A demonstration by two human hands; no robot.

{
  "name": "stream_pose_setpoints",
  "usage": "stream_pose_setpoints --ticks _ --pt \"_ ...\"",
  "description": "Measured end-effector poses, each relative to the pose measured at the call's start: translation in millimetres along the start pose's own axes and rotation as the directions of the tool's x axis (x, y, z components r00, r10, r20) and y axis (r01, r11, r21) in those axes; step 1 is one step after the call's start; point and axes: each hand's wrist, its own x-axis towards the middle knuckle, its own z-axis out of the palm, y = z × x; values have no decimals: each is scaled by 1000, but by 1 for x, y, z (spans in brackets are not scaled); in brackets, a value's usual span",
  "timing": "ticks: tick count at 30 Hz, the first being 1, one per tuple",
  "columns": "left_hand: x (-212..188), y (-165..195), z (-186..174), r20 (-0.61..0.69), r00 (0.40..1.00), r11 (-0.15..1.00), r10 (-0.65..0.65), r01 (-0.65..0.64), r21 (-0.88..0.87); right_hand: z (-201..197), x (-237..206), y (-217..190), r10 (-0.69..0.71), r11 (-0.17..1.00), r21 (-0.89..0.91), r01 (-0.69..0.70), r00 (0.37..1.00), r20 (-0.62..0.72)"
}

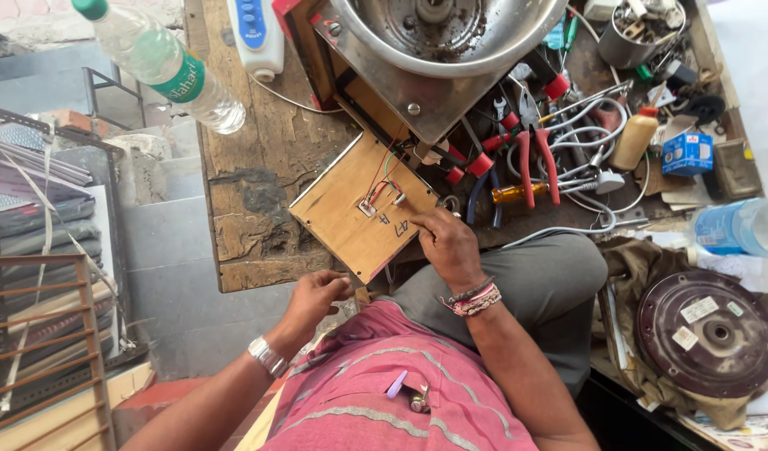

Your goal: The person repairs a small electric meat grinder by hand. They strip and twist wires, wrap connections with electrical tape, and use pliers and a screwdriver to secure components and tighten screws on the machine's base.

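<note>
A square wooden board (351,213) with a small terminal and thin red and black wires (382,194) lies tilted at the bench's near edge, hanging off a machine with a steel bowl (438,33). My right hand (447,246) rests on the board's right edge, fingers curled against the wood near the wires. My left hand (317,296) grips the board's lower corner from beneath, thumb on the edge. A watch sits on my left wrist, thread bands on my right.
A worn wooden bench (259,159) carries a clear plastic bottle (163,63), a white remote-like unit (255,33), red-handled pliers (534,163), cables, a yellow glue bottle (634,138) and a blue box (687,153). A round motor disc (708,334) lies at right. Metal racks stand left.
</note>
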Motion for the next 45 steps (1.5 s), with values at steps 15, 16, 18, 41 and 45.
stream_pose_setpoints --ticks 15,16,18,41,45 --pt "19 40 -10 267 912 861 313 -153 -486 -4 2 3 51 993 107 -51 999 5" --pt "21 47 -9 242 917 857 318 -169 -487 -5 2 3 53 993 109 -53 999 3" --pt "24 60 -7 193 925 851 329 -201 -485 -5 2 2 38 995 96 -38 999 4" --pt "13 213 13 -88 820 825 566 -562 62 26 32 11 11 908 416 -53 995 103" --pt "29 224 17 -72 715 717 696 -684 134 29 35 15 -7 919 394 -9 999 39"
